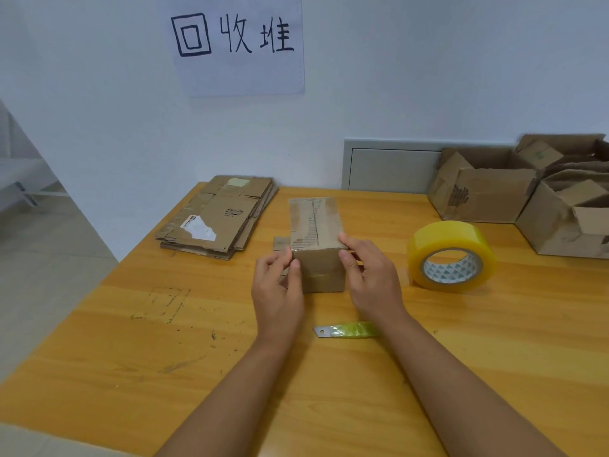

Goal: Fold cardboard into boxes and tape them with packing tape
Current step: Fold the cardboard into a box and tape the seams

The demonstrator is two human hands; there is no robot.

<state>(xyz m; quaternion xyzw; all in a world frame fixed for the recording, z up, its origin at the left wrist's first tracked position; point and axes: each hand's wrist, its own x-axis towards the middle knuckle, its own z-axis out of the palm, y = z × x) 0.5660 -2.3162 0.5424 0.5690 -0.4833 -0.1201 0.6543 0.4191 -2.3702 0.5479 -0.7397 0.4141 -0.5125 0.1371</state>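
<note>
Box (318, 245) gripped at its near corners by left hand (278, 288) and right hand (369, 278).

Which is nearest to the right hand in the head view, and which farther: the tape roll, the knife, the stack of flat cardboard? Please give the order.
From the right hand:
1. Knife, just below it, toward the person.
2. Tape roll, to its right.
3. Stack of flat cardboard, far left, beyond the small box.
</note>
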